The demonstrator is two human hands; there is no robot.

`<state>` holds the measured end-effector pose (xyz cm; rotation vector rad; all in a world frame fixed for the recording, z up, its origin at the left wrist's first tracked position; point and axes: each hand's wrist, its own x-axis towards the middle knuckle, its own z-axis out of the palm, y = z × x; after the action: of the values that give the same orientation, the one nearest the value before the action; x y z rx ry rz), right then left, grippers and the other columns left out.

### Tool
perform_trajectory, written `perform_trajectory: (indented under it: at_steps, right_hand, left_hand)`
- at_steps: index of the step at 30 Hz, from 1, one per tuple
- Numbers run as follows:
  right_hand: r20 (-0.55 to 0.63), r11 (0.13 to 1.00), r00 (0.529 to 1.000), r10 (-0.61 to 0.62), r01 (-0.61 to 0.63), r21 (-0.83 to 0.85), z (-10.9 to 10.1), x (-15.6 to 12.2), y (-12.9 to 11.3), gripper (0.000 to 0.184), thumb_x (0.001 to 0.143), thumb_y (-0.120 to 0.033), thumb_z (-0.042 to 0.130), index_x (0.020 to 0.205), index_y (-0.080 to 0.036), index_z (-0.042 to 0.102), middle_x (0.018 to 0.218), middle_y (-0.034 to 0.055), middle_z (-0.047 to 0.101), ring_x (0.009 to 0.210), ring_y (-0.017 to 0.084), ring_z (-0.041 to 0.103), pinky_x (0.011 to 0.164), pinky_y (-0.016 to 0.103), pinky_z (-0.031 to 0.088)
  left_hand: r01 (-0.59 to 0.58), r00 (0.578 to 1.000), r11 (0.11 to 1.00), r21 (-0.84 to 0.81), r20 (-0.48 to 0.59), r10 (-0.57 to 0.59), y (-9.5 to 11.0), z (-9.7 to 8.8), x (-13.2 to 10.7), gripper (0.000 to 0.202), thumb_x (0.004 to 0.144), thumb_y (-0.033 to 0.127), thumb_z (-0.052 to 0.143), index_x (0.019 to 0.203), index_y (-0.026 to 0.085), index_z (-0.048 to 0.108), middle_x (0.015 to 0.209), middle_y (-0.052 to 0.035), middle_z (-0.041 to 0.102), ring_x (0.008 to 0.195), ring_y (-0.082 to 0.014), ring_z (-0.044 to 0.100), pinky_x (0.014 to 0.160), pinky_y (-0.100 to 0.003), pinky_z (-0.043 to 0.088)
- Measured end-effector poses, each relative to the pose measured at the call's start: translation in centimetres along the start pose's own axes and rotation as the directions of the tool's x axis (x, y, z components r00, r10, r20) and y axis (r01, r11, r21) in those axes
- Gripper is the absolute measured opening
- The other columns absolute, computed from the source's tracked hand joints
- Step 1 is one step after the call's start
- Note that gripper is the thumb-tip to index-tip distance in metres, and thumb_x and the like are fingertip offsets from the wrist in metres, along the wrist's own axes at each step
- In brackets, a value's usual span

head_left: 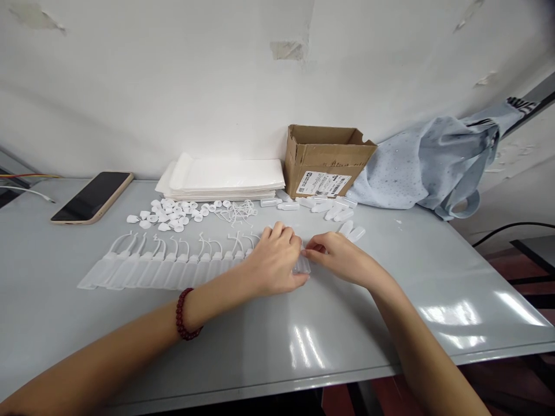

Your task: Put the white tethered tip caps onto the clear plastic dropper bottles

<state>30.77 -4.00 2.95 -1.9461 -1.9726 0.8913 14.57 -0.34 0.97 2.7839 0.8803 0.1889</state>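
**A:** ok, so what are the hands actually doing here?

**B:** They meet in the middle of the grey worktop (390,323). The left hand (275,260) is curled shut, knuckles up, with fingers and thumb clamped round a small clear tube (302,266) held low, right down at the worktop surface. The right hand (342,257) comes in from the other side, fingertips pinched tight on the upper end of the same tube. There might be some tiny bit between those fingertips too, but it's too small to tell.

**A:** and the bead thing?

**B:** That's a dark red bracelet (184,315) on the left wrist.

**A:** what's lying around them?

**B:** Right beside the left hand there's a row of tubes (151,270) laid side by side, each with a thin white loop at its far end. Behind the row there's a scatter of white caps (167,214), with a tangle of white loops (237,212) next to it. Just past the right hand are two loose tubes (353,232). A few more tubes (329,207) lie in front of an open cardboard box (325,159) at the wall. A stack of white bags (223,178) sits just left of the box, and a light blue cloth bag (433,167) is slumped on its right. Way off at the left edge a phone (92,196) lies screen up.
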Motion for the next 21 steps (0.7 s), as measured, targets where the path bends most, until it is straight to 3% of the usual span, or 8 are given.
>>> perform_trajectory:
  at_steps: [14,21]
  right_hand:
    - [-0.007,1.0,1.0,0.023,-0.023,0.012,-0.2,0.1,0.3,0.022,0.081,-0.03,0.052,0.068,-0.018,0.065,0.063,0.0025,0.064,0.059,0.017,0.056,0.053,0.028,0.036]
    - [-0.049,0.999,0.998,0.038,-0.038,-0.007,-0.5,0.0,0.3,0.024,0.083,-0.031,0.052,0.066,-0.019,0.063,0.065,0.002,0.066,0.061,0.017,0.057,0.054,0.029,0.039]
  left_hand:
    - [0.013,1.0,1.0,0.012,0.004,-0.013,-0.1,-0.8,-0.1,0.05,0.076,0.05,0.062,0.102,0.008,0.06,0.101,-0.0143,0.057,0.1,-0.0313,0.044,0.084,-0.042,0.04]
    - [0.02,1.0,1.0,0.007,-0.021,-0.02,-1.5,-4.1,-1.2,0.057,0.076,0.053,0.062,0.112,0.01,0.056,0.108,-0.0146,0.057,0.104,-0.0322,0.044,0.086,-0.043,0.039]
